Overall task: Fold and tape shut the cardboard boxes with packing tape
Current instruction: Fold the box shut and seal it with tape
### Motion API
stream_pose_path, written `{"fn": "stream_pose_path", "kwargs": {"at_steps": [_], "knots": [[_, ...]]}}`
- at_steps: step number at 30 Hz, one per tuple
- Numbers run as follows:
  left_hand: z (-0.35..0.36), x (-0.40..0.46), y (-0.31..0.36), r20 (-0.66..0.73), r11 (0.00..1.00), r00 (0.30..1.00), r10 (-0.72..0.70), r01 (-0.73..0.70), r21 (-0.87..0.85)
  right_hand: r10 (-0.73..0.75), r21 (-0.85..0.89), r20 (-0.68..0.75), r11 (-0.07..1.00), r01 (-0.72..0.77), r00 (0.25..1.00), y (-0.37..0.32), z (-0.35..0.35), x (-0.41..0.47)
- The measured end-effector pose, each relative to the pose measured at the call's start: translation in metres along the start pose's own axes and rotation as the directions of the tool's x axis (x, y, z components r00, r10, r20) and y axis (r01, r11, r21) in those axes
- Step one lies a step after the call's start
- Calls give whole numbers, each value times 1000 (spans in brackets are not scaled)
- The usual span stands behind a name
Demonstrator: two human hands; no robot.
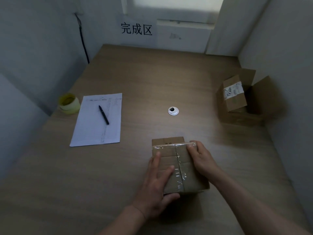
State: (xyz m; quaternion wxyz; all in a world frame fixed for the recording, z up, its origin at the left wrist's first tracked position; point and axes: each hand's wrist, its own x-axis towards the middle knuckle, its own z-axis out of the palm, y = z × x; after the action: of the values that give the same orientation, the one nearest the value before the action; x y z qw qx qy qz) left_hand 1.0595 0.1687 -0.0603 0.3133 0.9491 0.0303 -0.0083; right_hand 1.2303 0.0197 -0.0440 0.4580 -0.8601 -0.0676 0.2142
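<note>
Resting on the near middle of the wooden desk (pixel 118 167) is a small cardboard box (pixel 179 168), its top seam covered by a strip of clear tape (pixel 179 167) that runs from the far edge to the near edge. The left hand (pixel 156 187) lies flat over the box's left half, fingers straight and spread, thumb hooked against the near left corner; it presses rather than grips. The right hand (pixel 200 158) sits on the far right corner, fingers bent over the taped far edge, thumb laid along the top. Whether those fingers truly clasp the edge or only push the tape down is hard to say.

Beyond the box a flap or a second piece of cardboard (pixel 166 140) pokes out, mostly hidden. Left of the box lie a sheet of paper (pixel 98 121) with a black pen (pixel 103 115) on it, and past that a yellowish roll of tape (pixel 69 103), blurred. Right of the box, against the wall, stands an open box (pixel 260 106) with a labelled parcel (pixel 234 94) in it; the label's writing is too small to read surely. Both forearms are cut off by the bottom edge.
</note>
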Motion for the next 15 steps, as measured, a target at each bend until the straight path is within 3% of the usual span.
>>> {"fn": "stream_pose_path", "kwargs": {"at_steps": [5, 9, 12, 15], "knots": [[-12, 40, 27, -96, 961, 986, -138, 157, 228, -58, -29, -49, 998, 56, 997, 3, 6, -3], [-12, 81, 29, 39, 933, 990, -134, 113, 341, -79, -25, -115, 997, 77, 990, 7, 6, -2], [-10, 80, 21, -18, 945, 987, -157, 155, 286, -46, -11, -107, 999, 45, 993, 7, 6, -3], [-9, 83, 21, -150, 965, 961, -232, 247, 90, -83, -125, -116, 990, 69, 990, 2, 5, -8]]}}
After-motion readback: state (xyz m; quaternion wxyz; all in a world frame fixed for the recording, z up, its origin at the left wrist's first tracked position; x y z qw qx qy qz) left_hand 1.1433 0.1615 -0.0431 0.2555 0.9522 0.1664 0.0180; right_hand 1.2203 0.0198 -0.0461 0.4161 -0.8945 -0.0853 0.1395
